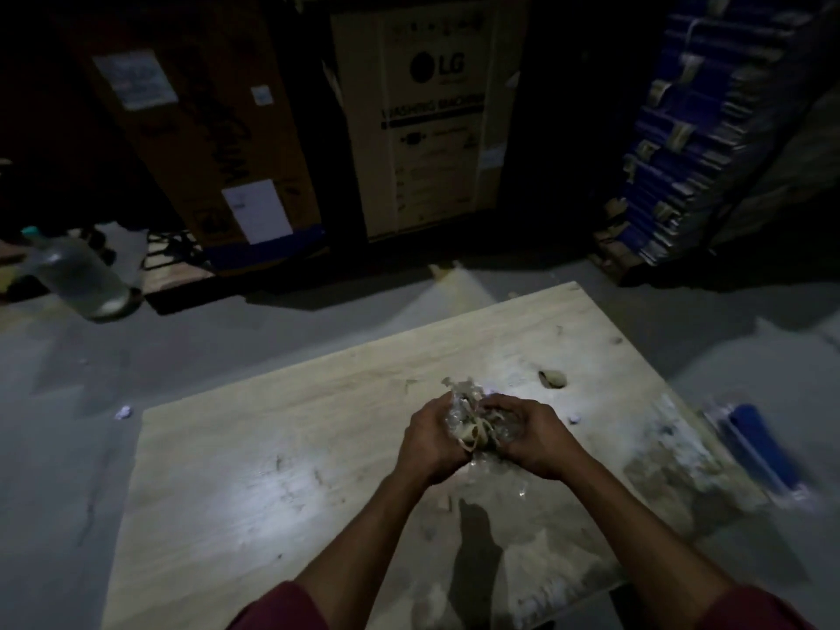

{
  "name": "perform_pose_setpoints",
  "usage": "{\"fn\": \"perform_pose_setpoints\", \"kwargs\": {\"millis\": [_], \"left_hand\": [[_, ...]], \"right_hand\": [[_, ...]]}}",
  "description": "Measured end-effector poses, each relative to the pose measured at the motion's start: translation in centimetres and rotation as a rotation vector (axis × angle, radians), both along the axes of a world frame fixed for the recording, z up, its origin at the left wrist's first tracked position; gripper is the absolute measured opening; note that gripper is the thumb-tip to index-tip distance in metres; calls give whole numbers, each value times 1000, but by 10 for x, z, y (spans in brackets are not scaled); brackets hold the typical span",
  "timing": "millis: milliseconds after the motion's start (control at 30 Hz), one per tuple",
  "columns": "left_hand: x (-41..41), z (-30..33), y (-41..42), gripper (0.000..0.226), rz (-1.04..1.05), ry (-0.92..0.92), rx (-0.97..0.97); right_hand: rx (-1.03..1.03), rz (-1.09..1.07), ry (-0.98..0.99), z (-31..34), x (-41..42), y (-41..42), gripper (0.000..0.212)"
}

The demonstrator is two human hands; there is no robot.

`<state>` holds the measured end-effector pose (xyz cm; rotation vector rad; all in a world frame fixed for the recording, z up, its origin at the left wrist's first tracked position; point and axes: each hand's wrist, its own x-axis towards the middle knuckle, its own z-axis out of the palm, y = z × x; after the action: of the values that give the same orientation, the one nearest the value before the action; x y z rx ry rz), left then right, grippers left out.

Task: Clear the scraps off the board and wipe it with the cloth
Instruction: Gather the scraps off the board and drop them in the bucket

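A pale wooden board [254, 456] lies flat on the grey floor. Over its middle, my left hand [429, 441] and my right hand [534, 441] are cupped together around a bundle of scraps [472, 422]: crumpled clear plastic and tan tape strips. Both hands grip the bundle from either side. One more tan scrap [551, 378] lies on the board beyond my hands, and a small pale bit [574, 418] sits to the right. The board's right part is smeared with whitish dust. No cloth shows clearly.
A blue-handled tool [757, 452] lies on the floor off the board's right edge. A clear plastic bottle [79, 279] lies at the left. Big cardboard boxes [427, 125] stand behind, and a stack of blue flattened cartons [682, 143] at the right. A small paper bit [123, 411] lies on the floor.
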<state>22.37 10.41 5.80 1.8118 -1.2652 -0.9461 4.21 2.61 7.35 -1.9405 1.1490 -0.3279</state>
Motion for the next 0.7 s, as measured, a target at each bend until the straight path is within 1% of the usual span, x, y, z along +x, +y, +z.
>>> {"fn": "perform_pose_setpoints", "kwargs": {"millis": [100,133,200,233,333,467,567,600,633,700], "left_hand": [[-42,3,-12,77,-83,-37,-34],[-62,7,-15,74,-108,-40,-41],[-104,16,-18,58,-173,-73,-47],[-124,16,-20,54,-211,-101,-53],[-188,17,-24,57,-331,-115,-61],[-272,18,-23,42,-442,-89,-72],[-336,16,-25,43,-563,-7,-85],[-357,20,-23,42,-608,13,-75],[-378,24,-22,41,-642,71,-90],[-417,32,-20,41,-730,144,-84]], "right_hand": [[11,-70,-35,5,-48,2,36],[14,-93,-42,7,-71,5,37],[28,-160,-68,10,-116,13,42],[32,-201,-86,10,-139,17,42],[54,-311,-124,6,-207,32,40],[56,-413,-169,2,-292,56,41],[74,-528,-224,0,-355,78,42],[69,-571,-244,0,-376,87,45],[51,-614,-251,0,-394,95,49],[12,-687,-228,3,-429,111,55]]}}
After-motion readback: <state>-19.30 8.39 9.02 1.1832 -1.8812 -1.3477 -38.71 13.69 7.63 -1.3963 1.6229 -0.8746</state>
